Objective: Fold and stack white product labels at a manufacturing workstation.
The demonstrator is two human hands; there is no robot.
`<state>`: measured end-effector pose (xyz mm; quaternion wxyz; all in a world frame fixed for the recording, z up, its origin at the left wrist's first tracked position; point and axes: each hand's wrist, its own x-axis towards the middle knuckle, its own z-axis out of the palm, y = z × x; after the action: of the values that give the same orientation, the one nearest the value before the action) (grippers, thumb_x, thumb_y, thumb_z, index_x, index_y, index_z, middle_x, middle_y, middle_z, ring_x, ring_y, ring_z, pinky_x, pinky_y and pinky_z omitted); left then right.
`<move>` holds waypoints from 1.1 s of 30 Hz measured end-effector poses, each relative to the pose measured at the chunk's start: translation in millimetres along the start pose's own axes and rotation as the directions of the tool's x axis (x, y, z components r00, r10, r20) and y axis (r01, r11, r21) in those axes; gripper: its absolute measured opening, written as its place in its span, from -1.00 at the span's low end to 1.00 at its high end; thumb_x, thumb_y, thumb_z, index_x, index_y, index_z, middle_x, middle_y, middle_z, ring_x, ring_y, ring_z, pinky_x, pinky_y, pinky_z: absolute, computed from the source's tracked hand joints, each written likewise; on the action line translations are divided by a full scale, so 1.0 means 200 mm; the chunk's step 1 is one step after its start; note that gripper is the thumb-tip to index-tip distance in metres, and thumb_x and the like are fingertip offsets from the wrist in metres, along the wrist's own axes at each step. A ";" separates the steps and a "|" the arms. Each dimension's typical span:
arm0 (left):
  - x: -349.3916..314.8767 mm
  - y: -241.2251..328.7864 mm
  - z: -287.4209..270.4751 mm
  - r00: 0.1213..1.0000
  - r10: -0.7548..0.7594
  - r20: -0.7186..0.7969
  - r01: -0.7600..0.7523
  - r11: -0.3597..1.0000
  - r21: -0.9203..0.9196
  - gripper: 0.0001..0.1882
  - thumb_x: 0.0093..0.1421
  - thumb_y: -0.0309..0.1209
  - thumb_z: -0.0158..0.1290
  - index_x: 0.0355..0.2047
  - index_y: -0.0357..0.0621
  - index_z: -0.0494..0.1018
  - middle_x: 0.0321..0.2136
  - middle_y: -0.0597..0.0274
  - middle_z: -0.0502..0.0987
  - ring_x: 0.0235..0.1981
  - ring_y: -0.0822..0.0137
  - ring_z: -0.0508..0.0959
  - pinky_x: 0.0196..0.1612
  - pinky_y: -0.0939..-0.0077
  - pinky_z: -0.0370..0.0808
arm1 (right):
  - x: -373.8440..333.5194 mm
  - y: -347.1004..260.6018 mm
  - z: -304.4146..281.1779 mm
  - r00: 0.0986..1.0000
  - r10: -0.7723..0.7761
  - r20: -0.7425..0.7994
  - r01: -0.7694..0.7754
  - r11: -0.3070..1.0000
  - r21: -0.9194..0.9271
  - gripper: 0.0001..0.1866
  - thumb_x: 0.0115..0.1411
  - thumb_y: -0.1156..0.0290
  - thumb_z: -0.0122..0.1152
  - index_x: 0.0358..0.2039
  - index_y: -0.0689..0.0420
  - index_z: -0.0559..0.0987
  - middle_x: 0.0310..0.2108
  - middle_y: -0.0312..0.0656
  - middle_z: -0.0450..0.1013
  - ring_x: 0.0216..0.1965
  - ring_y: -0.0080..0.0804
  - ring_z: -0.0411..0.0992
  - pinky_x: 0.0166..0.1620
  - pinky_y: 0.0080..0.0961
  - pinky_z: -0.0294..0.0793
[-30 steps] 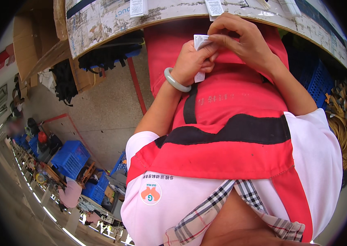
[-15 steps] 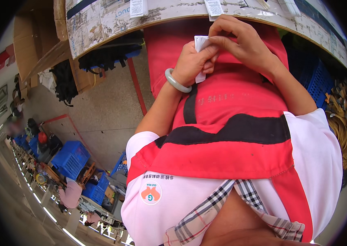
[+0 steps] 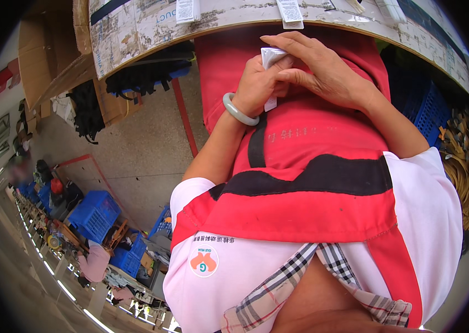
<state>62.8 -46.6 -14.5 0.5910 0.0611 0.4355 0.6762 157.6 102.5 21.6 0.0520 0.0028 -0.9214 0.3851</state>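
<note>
Just in front of a scuffed, paper-faced surface (image 3: 134, 39) with a curved near edge, a person in a red apron (image 3: 295, 216) grips one thin stack of glossy white slips (image 3: 271, 56) in the left hand (image 3: 257, 83), its fingers closed around the middle; a smooth, pale ring-shaped bangle (image 3: 239, 110) circles that wrist. The right hand (image 3: 326, 69) arches over the stack's top, fingers extended and parted from the thumb. Two printed white bundles, one left (image 3: 186, 11) and one right (image 3: 290, 13), lie at the surface's near edge. Beneath the surface's left part, a blue tray (image 3: 180, 72) holds limp black strips (image 3: 140, 80); beside it stands a brown cardboard box (image 3: 51, 50). Below the surface's right end, one latticed blue plastic crate (image 3: 433, 114) sits near curled tan strips (image 3: 462, 172).
</note>
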 end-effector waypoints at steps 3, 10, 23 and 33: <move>0.00 -0.01 -0.02 0.999 0.018 0.046 -0.021 0.997 0.074 -0.86 0.31 -0.39 0.01 -0.40 -0.16 0.42 -0.66 0.43 0.32 -0.68 0.61 0.26 -0.65 0.66 0.17 | 0.02 0.04 -0.03 0.999 0.032 -0.026 -0.028 0.986 0.167 -0.60 0.24 0.26 0.18 0.06 0.13 0.47 -0.09 -0.10 0.42 -0.10 -0.21 0.43 -0.02 -0.40 0.44; 0.00 0.01 0.02 0.980 0.165 0.110 -0.195 0.908 0.372 -0.79 0.34 -0.38 -0.02 -0.46 -0.15 0.38 -0.62 0.41 0.34 -0.67 0.64 0.24 -0.65 0.69 0.11 | 0.03 0.06 -0.02 0.985 0.171 -0.040 -0.114 0.797 0.593 -0.90 0.19 0.47 0.23 -0.33 0.23 0.59 -0.35 -0.29 0.45 -0.29 -0.56 0.44 -0.20 -0.60 0.44; -0.01 0.01 -0.01 0.998 0.067 0.010 -0.067 0.990 0.123 -0.85 0.28 -0.47 -0.04 -0.47 -0.16 0.39 -0.66 0.44 0.34 -0.67 0.63 0.25 -0.64 0.68 0.15 | 0.02 0.01 -0.05 0.975 -0.083 -0.205 0.126 0.971 0.204 -0.88 0.12 0.45 0.30 -0.32 0.18 0.60 -0.32 -0.22 0.46 -0.26 -0.39 0.47 -0.20 -0.55 0.47; 0.00 -0.01 -0.03 0.997 0.071 0.014 -0.072 0.967 0.243 -0.84 0.25 -0.48 -0.04 -0.50 -0.16 0.40 -0.66 0.43 0.38 -0.66 0.62 0.31 -0.63 0.67 0.21 | 0.03 0.01 -0.06 0.992 0.071 -0.102 -0.035 0.947 0.320 -0.87 0.16 0.49 0.24 -0.29 0.24 0.57 -0.38 -0.16 0.50 -0.34 -0.42 0.50 -0.24 -0.55 0.48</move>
<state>61.1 -49.8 -19.6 0.5553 0.1503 0.5111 0.6386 153.1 112.7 28.8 0.0923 -0.0353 -0.8428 0.5291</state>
